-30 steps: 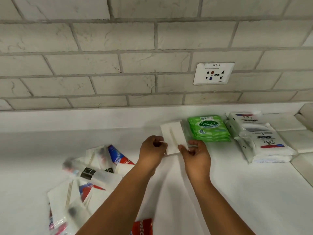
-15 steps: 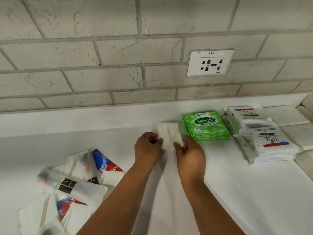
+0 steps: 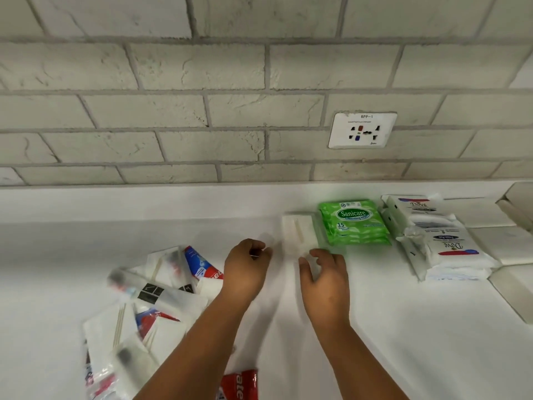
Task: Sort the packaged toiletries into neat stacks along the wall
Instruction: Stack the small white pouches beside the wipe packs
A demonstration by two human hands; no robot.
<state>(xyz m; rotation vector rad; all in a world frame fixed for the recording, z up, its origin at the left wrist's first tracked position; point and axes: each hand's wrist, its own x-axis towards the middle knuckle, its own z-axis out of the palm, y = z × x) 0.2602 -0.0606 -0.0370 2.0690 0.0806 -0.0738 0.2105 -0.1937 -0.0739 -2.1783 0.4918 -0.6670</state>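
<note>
White surface [image 3: 403, 342], frame centre: flat white packet of wooden sticks [image 3: 300, 235] laid by wall, touching green wipes stack [image 3: 354, 223]. Left hand [image 3: 248, 269] curled, empty; right hand [image 3: 326, 278] loosely spread, empty (placing looks done). Next: fetch from jumbled pile [image 3: 150, 307], lower left.

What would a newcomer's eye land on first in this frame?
Probably the bright green Sanicare wipes stack by the wall, between a small white packet and the white Dove packs. Next, the left hand and right hand just below that packet, and the jumbled unsorted pile at lower left.
</note>
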